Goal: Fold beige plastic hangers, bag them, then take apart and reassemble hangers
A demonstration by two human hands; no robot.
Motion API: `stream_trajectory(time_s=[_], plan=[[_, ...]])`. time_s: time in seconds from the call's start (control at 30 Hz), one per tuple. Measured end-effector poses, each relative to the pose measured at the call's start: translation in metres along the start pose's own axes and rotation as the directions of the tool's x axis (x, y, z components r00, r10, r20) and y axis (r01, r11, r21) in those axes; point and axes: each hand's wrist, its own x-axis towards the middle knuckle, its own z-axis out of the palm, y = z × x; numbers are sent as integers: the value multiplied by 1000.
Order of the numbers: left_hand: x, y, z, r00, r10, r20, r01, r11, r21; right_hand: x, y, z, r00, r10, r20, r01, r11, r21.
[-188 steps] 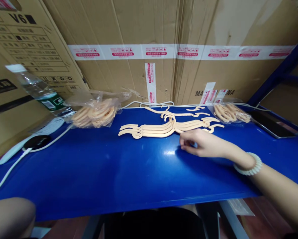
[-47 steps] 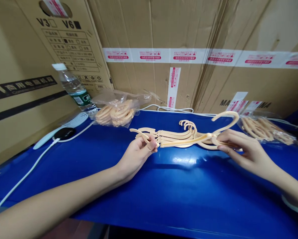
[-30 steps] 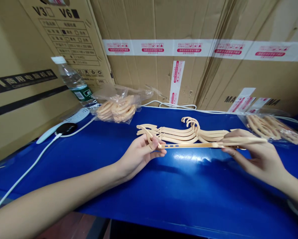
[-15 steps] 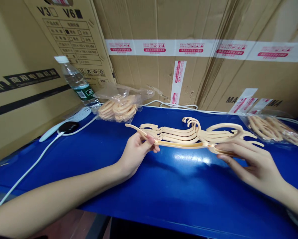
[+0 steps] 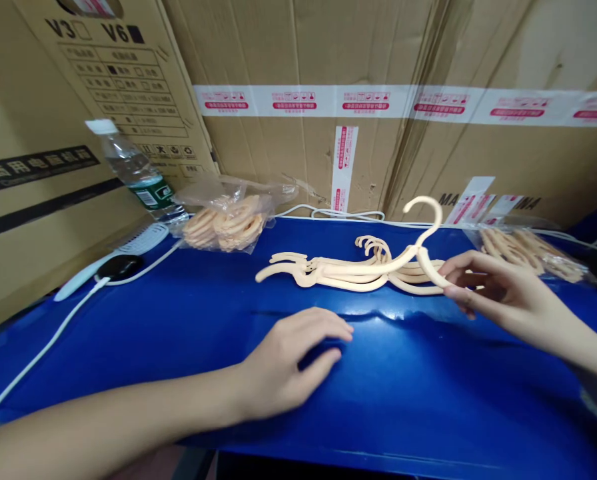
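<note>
pale peach plastic clothes hanger (image 5: 402, 260), lifted at its hooked end over a low row of matching peach plastic hangers (image 5: 358, 287) on the glossy blue tabletop (image 5: 203, 320). lies directly left of the bare right hand (image 5: 491, 283), pinched near the end of its right shoulder between thumb and fingers; right hand therefore touching, and by far the nearer. from the bare left hand (image 5: 293, 363), sits farther forward and partly to the right, with a strip of blue between. left hand empty, thumb and fingers parted in a loose curve, either resting on the table or just above: cannot tell which. long axis running left to right across the wearer's front, nearly in line with the row, tilted upward toward the middle. slim curved hook (image 5: 438, 217) pointing up, its mouth turned to the left; right shoulder sloping steeply down into the grip, left shoulder dropping more gently toward the row. far left end hard to separate from the row, contact there not clear.
</note>
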Motion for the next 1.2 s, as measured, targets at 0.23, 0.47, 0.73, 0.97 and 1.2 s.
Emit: stream_trajectory(time_s=[0.23,0.47,0.73,0.97,1.2], plan=[[-7,-2,4,958,110,264,-225,859,459,2,14,4,984,-69,166,126,923,-364],[-12,-18,5,980,26,197,-141,790,596,3,26,11,976,-166,139,215,805,-553],[16,-27,-11,983,-21,181,-96,788,608,17,48,23,965,-261,-31,196,794,-575],[31,-45,-17,985,-5,172,-112,739,664,24,68,25,954,-294,-58,203,775,-598],[-21,31,-15,959,281,-19,-239,847,475,16,67,24,968,-251,0,200,773,-601]])
